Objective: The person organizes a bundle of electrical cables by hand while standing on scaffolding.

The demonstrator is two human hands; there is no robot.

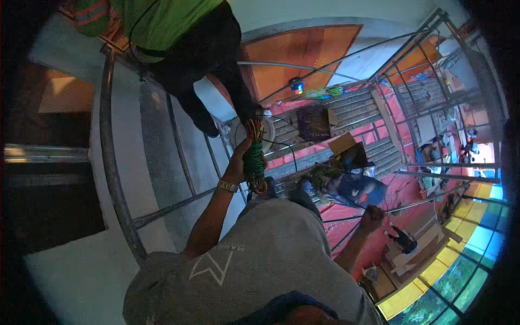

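My left hand [236,165], with a watch at the wrist, is wrapped round a coiled bundle of green cord [253,162]. Yellow and red strands loop out at the top of the bundle, and lighter loops show at its lower end. Out to the right, my right hand [372,218] is closed beside a scaffold tube [420,203]. A thin dark line runs up-left from its fingers; what they hold is too dim to name. Just beyond the cord bundle stands a white bucket [267,129], partly hidden by it.
A co-worker in a green top [168,24] and dark trousers stands at the far left. Scaffold tubes [111,141] frame both sides. Ribbed metal planks [357,111] hold an open cardboard box [342,143], a dark box [314,123] and bags. Red sheeting [338,233] lies below.
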